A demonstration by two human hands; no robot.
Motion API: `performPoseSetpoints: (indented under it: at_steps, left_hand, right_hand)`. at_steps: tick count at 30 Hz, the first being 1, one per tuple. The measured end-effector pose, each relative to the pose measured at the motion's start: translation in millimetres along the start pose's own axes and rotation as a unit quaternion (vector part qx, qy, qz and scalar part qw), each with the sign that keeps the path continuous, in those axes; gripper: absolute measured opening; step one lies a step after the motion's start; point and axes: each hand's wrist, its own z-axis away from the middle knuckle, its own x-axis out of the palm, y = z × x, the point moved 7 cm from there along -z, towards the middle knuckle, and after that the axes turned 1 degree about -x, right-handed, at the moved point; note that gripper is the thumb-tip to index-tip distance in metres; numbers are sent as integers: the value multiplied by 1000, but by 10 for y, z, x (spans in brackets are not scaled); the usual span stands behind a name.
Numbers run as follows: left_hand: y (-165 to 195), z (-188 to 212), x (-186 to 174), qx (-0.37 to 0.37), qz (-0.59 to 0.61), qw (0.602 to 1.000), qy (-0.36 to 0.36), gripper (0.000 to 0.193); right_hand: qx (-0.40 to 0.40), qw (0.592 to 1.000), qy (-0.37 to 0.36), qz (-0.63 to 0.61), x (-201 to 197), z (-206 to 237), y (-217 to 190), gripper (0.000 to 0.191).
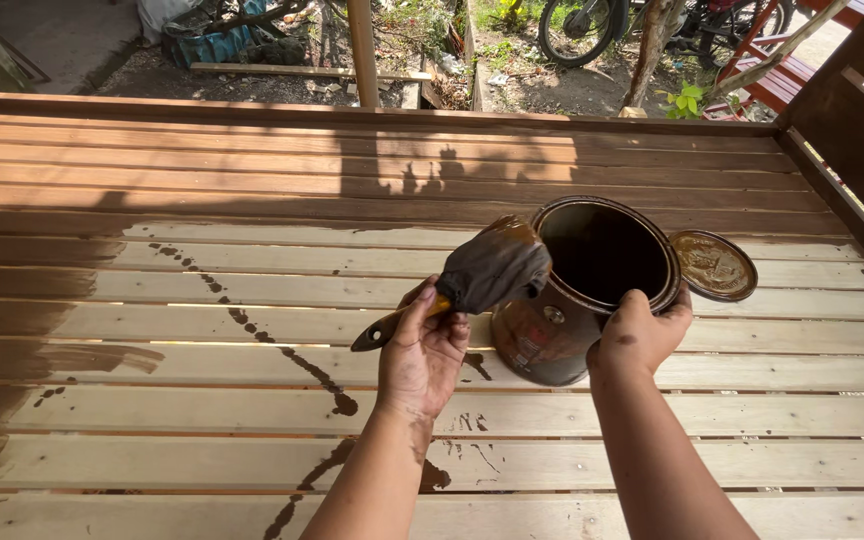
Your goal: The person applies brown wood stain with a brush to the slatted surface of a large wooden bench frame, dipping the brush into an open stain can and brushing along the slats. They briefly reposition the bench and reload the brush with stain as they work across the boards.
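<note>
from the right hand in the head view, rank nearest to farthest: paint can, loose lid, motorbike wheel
1. paint can: gripped at its rim by the right hand.
2. loose lid: flat on the slats, just right of the can.
3. motorbike wheel: far back, beyond the deck.

Can point(592, 290) on slatted deck point(152, 290), lid point(714, 265) just right, brush point(482, 275) at its left rim.

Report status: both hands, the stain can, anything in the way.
Left hand shut on brush, at can's rim. Right hand gripping tilted stain can. Lid off, beside can. Drips on slats; nothing blocking.
</note>
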Motion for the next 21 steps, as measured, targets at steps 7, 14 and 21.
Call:
performPoseSetpoints:
  at_steps: [7,14,21]
  left_hand:
    - [1133,38,-714,103,15,995,10,15]
    - [2483,-15,-1508,106,-127,984,65,14]
    - [2745,-819,-1937,32,-307,949,63,25]
  right_hand:
    - [-55,998,-16,19,-92,-196,14,66]
    - [-125,991,46,-11,-593,639,761,66]
    - [-112,849,-288,428,283,1432,1708,45]
